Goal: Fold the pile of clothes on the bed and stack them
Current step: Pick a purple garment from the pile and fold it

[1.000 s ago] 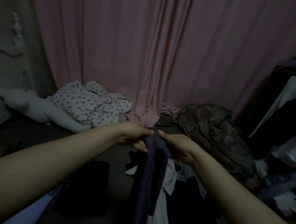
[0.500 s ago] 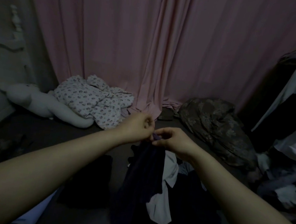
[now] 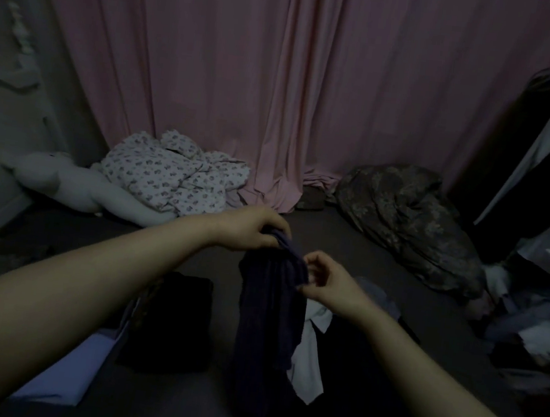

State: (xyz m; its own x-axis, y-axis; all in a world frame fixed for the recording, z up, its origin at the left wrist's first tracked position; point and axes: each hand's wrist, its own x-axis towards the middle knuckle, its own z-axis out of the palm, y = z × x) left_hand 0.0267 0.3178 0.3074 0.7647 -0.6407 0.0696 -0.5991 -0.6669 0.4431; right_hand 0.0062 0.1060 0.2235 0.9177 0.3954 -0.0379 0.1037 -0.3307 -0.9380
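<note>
Holding garment (image 3: 269, 313) | left hand (image 3: 251, 228) grips top edge, right hand (image 3: 327, 283) pinches just beside | long axis hangs down over pile (image 3: 345, 362)

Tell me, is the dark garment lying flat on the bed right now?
No, the dark garment hangs down, gripped at its top by the left hand and right hand.

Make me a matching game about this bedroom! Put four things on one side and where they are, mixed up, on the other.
Things:
1. dark blue garment
2. stuffed toy
3. flowery cloth
4. camouflage bundle

Places:
A. far right, below the pink curtain
B. hanging from both hands
C. lying far left by the headboard
D. crumpled beside the toy, against the curtain

Pairs: 1-B, 2-C, 3-D, 4-A. The left hand and the right hand pinch the garment's top edge.
</note>
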